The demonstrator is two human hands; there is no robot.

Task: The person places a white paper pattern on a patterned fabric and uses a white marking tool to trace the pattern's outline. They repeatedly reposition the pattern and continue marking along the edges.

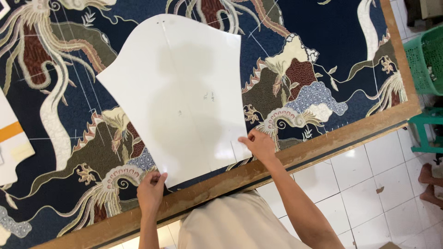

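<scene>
Both hands are laid on the near edge of a white template, with the fingers curled over it and the thumbs pressed against it. The left hand (150, 190) is pinched on the template's lower corner; the right hand (259, 144) is pinched on the corner at its near right side. The template (177, 92), a flat sheet with a rounded top and flaring sides, is spread on the cloth, tilted a little to the left, with its near edge close to the wooden rim. A faint line is drawn down its middle, and a soft shadow is cast across it. The cloth (314, 55), dark blue and patterned with cream, brown and olive birds, plumes and leaves, is stretched over the surface (350, 131), whose wooden edge is seen running slantwise below the hands. Thin chalk lines are marked across the cloth. At the left edge, part of another white sheet (11, 138) with an orange band is seen. On the tiled floor (360, 184) to the right, a green basket (427, 57) and a green stool (427, 129) are placed, and another person's bare feet (429, 184) are seen by the right edge.
</scene>
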